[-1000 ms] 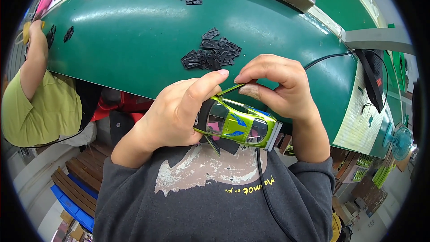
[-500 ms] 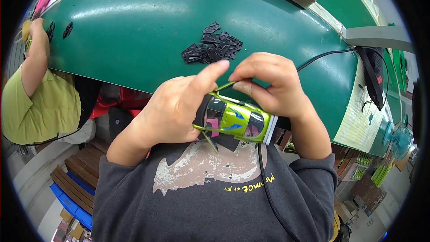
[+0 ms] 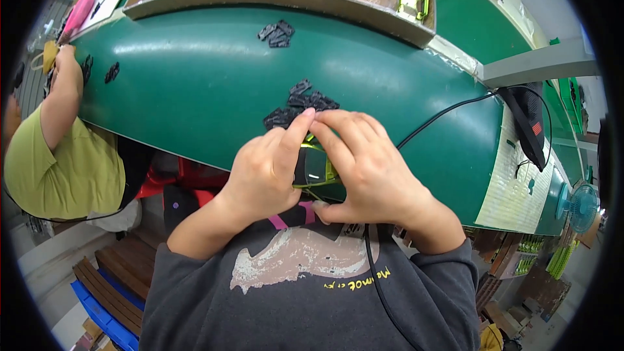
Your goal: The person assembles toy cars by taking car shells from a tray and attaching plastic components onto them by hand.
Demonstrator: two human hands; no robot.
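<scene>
Close to my chest, at the near edge of the table, I hold a lime-green toy car body [image 3: 313, 168] with dark windows. My left hand [image 3: 265, 168] grips its left end, the index finger reaching up over the far side. Over its right part lies my right hand [image 3: 365, 168], fingertips meeting my left index finger at the far side and thumb low at the near side. Most of the car body is hidden by my hands. Just beyond my fingertips lies a pile of small black plastic parts [image 3: 315, 99].
A smaller group of black parts [image 3: 277, 34] lies farther back on the green table [image 3: 195, 78]. A cardboard tray [image 3: 279, 4] with several green car bodies spans the far edge. At left sits a co-worker in a yellow-green shirt [image 3: 71, 169]. A black cable [image 3: 448, 109] crosses on the right.
My right hand has moved left and down over the car body, covering much of it. My fingertips now meet at its far side. The view has shifted, showing more of the tray.
</scene>
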